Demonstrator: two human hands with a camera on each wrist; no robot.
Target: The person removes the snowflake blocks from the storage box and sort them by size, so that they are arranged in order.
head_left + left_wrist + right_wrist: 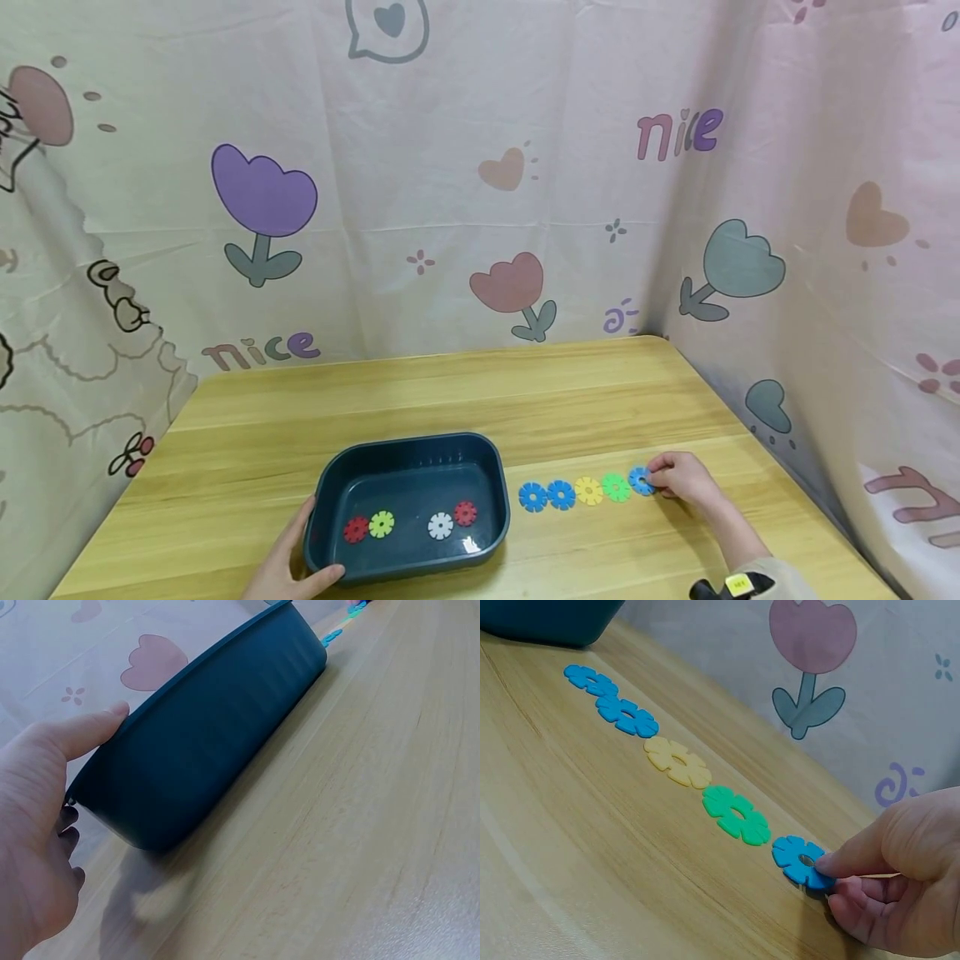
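My right hand (686, 478) pinches a blue notched plastic disc (793, 861) between thumb and fingers, at the right end of a row on the table. To its left lie a green disc (616, 487), a yellow disc (588, 501) and two blue discs, the farther left (533, 507) nearest the basin. My left hand (288, 571) grips the near left corner of a dark blue-green basin (408, 442), thumb on the rim. In the basin lie a red disc (356, 529) beside a yellow-green disc (382, 534), and a white disc (440, 536) beside another red disc (466, 523).
A light wooden table (585, 400) bears everything. Behind it and along its sides hangs a pale curtain (420, 167) printed with flowers and hearts. A dark wrist strap with a yellow label (738, 584) is on the right wrist.
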